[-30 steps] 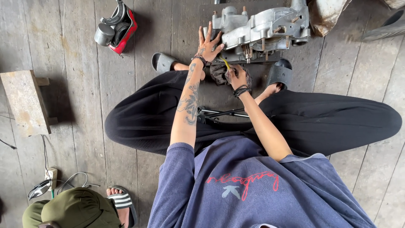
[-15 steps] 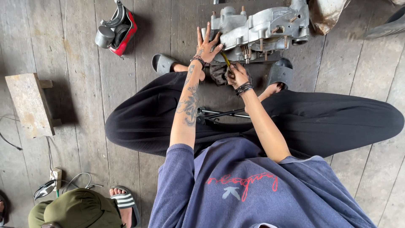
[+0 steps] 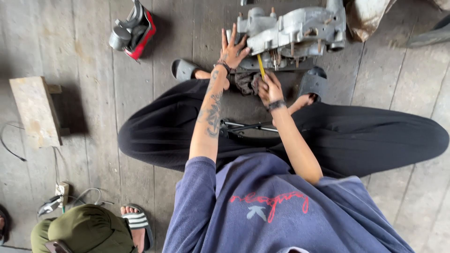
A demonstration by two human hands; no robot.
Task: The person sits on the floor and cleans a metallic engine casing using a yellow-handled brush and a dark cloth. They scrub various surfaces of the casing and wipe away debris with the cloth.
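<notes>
On the plank floor (image 3: 93, 117), head view: a grey cast-metal engine case (image 3: 290, 30) lies just beyond the seated person's feet, between two dark slippers, one at each foot (image 3: 183, 69) (image 3: 313, 82).

Left hand (image 3: 233, 49): fingers spread open, palm flat against the near left face of the case. Nothing gripped; it bears on the casting.

Right hand (image 3: 269, 89): fingers closed around a slim yellow-handled tool (image 3: 260, 65), probably a screwdriver. Shaft points up into the underside edge of the case, near a row of studs. Tip contact is too small to make out. A dark rag (image 3: 246, 83) sits just beside this hand, under the case edge.

Judgement on technique: the bracing hand should press squarely so the case cannot rock while the tool works. Tool best kept in line with its target, not canted, or it may slip toward the bracing fingers, which sit close. Short, controlled pushes seem wiser than one hard shove.

Surroundings: red-and-grey machine part (image 3: 132, 29) upper left, well apart; pale wooden block (image 3: 35, 110) at left; another person's sandalled foot (image 3: 136, 220) at bottom left.
</notes>
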